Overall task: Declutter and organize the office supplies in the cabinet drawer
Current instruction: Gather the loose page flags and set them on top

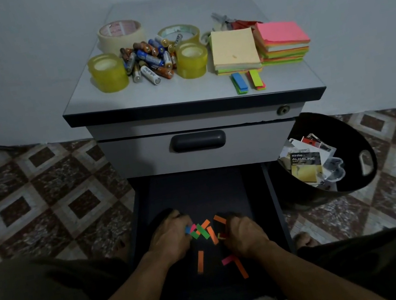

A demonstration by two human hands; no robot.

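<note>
Left hand (170,236), right hand (243,234) pinch sticky flags (202,231), off drawer walls (273,189)

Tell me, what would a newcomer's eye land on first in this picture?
The neon paper strips glow against the dark open drawer at the bottom, scattered between the left hand, which pinches a few, and the right hand. Up on the cabinet top sits a heap of batteries flanked by tape rolls, with bright sticky-note stacks to the right.
</note>
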